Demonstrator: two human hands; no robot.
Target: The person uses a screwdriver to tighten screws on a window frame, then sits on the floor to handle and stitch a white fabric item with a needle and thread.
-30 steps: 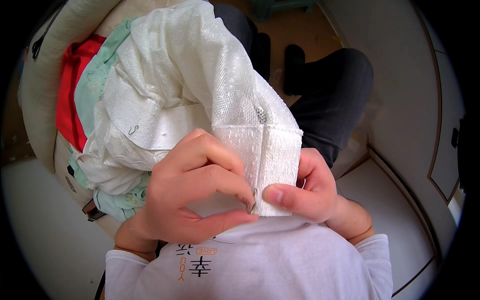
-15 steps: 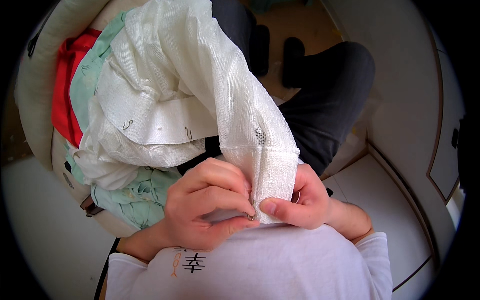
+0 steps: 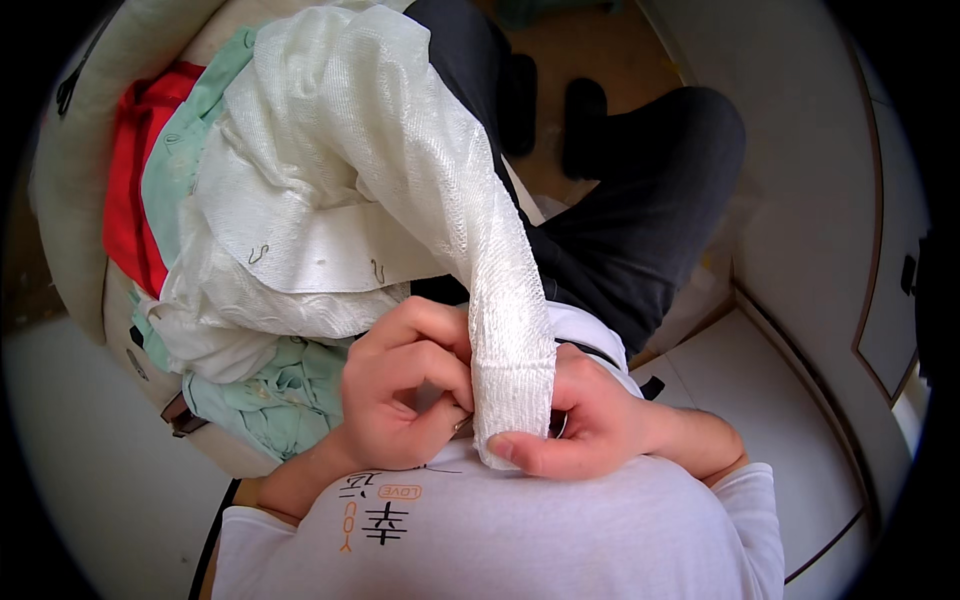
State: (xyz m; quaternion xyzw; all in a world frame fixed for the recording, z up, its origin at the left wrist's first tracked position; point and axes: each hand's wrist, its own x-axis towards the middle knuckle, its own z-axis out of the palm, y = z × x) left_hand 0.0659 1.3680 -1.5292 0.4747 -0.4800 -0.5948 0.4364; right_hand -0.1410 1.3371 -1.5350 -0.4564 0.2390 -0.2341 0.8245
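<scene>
A white curtain of sheer knit fabric hangs over my leg, its folded end drawn up close to my shirt. With thumb on top, my right hand pinches the bottom of that end. Beside its left edge, my left hand is closed, thumb and index finger pinching a small metal curtain hook, mostly hidden by the fingertips. Farther left, the curtain's stiff white heading band carries one curtain hook and another curtain hook.
Pale green fabric and red cloth lie on a cream sofa at left. Dark slippers rest on the brown floor beyond my legs. White cabinet panels stand at right.
The curtain end has shifted left and been turned narrower, nearer my shirt. My right hand has moved slightly left and down with it. The hook in my left hand shows less.
</scene>
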